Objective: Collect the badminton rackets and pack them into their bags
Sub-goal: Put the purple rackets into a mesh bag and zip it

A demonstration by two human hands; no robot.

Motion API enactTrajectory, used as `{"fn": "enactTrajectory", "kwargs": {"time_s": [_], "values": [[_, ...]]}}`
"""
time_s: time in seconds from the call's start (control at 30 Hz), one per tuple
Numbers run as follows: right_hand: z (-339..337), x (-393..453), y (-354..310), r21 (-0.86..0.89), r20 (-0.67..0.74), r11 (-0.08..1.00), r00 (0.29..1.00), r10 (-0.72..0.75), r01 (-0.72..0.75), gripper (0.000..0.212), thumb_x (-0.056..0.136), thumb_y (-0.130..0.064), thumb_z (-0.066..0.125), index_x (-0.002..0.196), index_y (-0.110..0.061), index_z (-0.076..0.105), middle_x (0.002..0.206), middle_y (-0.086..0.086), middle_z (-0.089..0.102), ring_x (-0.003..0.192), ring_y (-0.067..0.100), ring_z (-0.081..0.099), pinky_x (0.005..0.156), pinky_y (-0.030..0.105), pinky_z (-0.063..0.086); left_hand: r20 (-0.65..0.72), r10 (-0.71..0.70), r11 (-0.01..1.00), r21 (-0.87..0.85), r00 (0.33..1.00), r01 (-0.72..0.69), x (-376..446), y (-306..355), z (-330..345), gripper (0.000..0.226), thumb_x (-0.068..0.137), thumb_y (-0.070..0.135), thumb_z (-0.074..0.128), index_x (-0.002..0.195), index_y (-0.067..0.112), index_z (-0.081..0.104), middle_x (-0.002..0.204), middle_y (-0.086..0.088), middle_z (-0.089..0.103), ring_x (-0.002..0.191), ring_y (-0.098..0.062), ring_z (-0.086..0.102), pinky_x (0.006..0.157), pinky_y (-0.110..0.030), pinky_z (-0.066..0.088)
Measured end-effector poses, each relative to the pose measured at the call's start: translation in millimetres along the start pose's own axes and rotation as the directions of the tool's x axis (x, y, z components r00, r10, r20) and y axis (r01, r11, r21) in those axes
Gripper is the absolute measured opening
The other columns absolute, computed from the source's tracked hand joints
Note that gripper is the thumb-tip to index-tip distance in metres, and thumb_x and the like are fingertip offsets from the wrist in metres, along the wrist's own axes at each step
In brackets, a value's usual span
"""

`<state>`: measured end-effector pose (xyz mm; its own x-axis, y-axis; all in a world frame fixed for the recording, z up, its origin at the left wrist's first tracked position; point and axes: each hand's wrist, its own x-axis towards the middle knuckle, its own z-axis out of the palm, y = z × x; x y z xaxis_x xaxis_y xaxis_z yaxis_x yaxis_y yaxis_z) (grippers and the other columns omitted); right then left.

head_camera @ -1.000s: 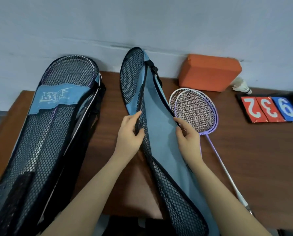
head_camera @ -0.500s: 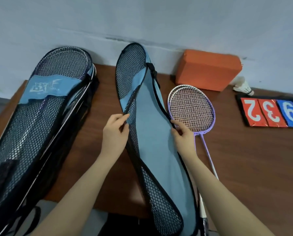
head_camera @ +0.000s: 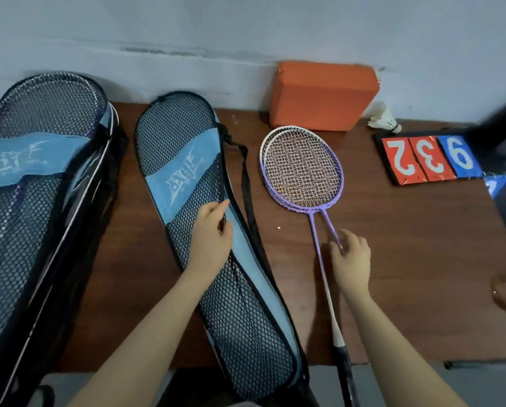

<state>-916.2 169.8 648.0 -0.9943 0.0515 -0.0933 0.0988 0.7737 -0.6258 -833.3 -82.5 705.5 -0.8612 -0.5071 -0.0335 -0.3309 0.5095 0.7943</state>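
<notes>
- My left hand [head_camera: 212,233] is pinching the black zipper edge of the open racket bag [head_camera: 216,230] at the centre of the frame, thumb and fingers closed on the mesh flap.
- This bag is lying lengthwise on the brown table [head_camera: 422,259], its rounded head near the wall, its tail hanging over the near edge; black mesh is covering a light blue lining, with a blue logo band crossing the upper half.
- A black strap [head_camera: 246,183] is trailing along the bag's right side.
- My right hand [head_camera: 350,257] is reaching over the thin purple shafts right of centre, fingers loosely curled and touching one of them; I cannot tell whether they are gripping it.
- The two rackets [head_camera: 301,168] are lying stacked just right of the bag, purple-and-white frames overlapping, white strings, heads toward the wall, a dark grip running off the lower edge.
- A second bag [head_camera: 40,201], same mesh and blue band, is sitting at the left of the frame with rackets showing through.
- An orange block [head_camera: 325,95] is resting against the wall at upper centre, a white shuttlecock [head_camera: 384,118] just right of it, and number cards [head_camera: 431,160] reading 2, 3, 9 at the right.
</notes>
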Motion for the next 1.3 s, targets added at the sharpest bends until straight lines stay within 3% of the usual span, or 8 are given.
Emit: {"fn": "enactTrajectory", "kwargs": {"time_s": [0.1, 0.23, 0.4, 0.63, 0.8, 0.93, 1.1, 1.3], "values": [[-6, 2, 8, -0.155, 0.055, 0.986, 0.996, 0.064, -0.054, 0.025, 0.085, -0.019, 0.061, 0.110, -0.013, 0.060, 0.104, 0.011, 0.057, 0.100, 0.033, 0.053, 0.086, 0.041, 0.036, 0.018, -0.014, 1.000, -0.002, 1.000, 0.014, 1, 3, 6, 0.044, 0.093, 0.008, 0.049, 0.136, 0.012, 0.044, 0.113, 0.006, 0.042, 0.073, 0.013, 0.045, 0.067, 0.004, 0.031], [-9, 5, 12, -0.171, 0.099, 0.985, 0.995, -0.012, 0.029, 0.012, 0.087, -0.014, 0.058, 0.097, -0.009, 0.061, 0.092, 0.010, 0.060, 0.088, 0.038, 0.057, 0.077, 0.042, 0.040, 0.023, -0.009, 1.000, 0.005, 1.000, 0.009, 2, 4, 9, 0.043, 0.093, 0.009, 0.049, 0.136, 0.012, 0.045, 0.113, 0.007, 0.042, 0.077, 0.020, 0.042, 0.068, 0.006, 0.030], [-7, -8, -1, -0.052, 0.096, 0.982, 0.980, -0.174, 0.180, 0.028, 0.087, -0.017, 0.060, 0.114, -0.024, 0.064, 0.079, -0.007, 0.053, 0.076, 0.021, 0.056, 0.064, 0.029, 0.039, -0.024, -0.031, 1.000, -0.006, 0.999, 0.030, 1, 3, 7, 0.039, 0.092, 0.009, 0.051, 0.131, 0.012, 0.052, 0.118, 0.002, 0.050, 0.078, 0.015, 0.046, 0.071, 0.003, 0.033], [2, -16, -3, 0.029, 0.107, 0.996, 0.991, -0.084, 0.081, 0.041, 0.090, -0.020, 0.057, 0.129, -0.034, 0.054, 0.080, 0.001, 0.050, 0.075, 0.021, 0.054, 0.066, 0.034, 0.044, -0.048, -0.032, 0.999, -0.005, 0.998, 0.032, -3, 1, 5, 0.037, 0.092, 0.008, 0.051, 0.129, 0.011, 0.053, 0.117, 0.003, 0.051, 0.078, 0.019, 0.045, 0.069, 0.005, 0.031], [8, -21, 2, -0.056, 0.116, 0.996, 0.991, -0.064, 0.071, 0.035, 0.091, -0.022, 0.057, 0.125, -0.029, 0.058, 0.087, 0.004, 0.054, 0.083, 0.028, 0.058, 0.068, 0.037, 0.046, -0.057, -0.039, 0.999, 0.008, 0.998, 0.039, -6, 1, 6, 0.036, 0.092, 0.008, 0.052, 0.128, 0.012, 0.054, 0.119, 0.001, 0.053, 0.084, 0.010, 0.047, 0.073, 0.005, 0.031], [21, -18, 6, -0.196, 0.010, 0.962, 0.981, -0.192, 0.190, 0.029, 0.085, -0.021, 0.064, 0.115, -0.020, 0.064, 0.087, 0.009, 0.055, 0.084, 0.034, 0.057, 0.072, 0.040, 0.039, -0.043, -0.045, 0.999, 0.015, 0.998, 0.046, -7, 1, 7, 0.036, 0.092, 0.008, 0.052, 0.128, 0.012, 0.054, 0.120, 0.001, 0.052, 0.089, 0.005, 0.045, 0.076, 0.006, 0.029], [29, 6, -6, -0.259, 0.049, 0.935, 0.970, -0.238, 0.242, 0.041, 0.088, -0.028, 0.059, 0.127, -0.019, 0.053, 0.094, 0.005, 0.062, 0.087, 0.029, 0.059, 0.074, 0.038, 0.035, -0.040, -0.074, 0.997, -0.009, 0.996, 0.074, -6, -2, 7, 0.036, 0.091, 0.007, 0.053, 0.127, 0.012, 0.056, 0.119, 0.003, 0.053, 0.092, 0.003, 0.047, 0.078, 0.000, 0.035], [35, 16, -15, -0.225, 0.069, 0.942, 0.968, -0.241, 0.250, 0.036, 0.084, -0.009, 0.058, 0.120, -0.008, 0.057, 0.092, 0.014, 0.065, 0.078, 0.039, 0.060, 0.070, 0.041, 0.041, -0.049, -0.088, 0.996, -0.038, 0.995, 0.086, -9, -4, 2, 0.036, 0.091, 0.006, 0.053, 0.127, 0.012, 0.056, 0.121, 0.003, 0.053, 0.100, -0.002, 0.049, 0.087, -0.014, 0.037]]}}
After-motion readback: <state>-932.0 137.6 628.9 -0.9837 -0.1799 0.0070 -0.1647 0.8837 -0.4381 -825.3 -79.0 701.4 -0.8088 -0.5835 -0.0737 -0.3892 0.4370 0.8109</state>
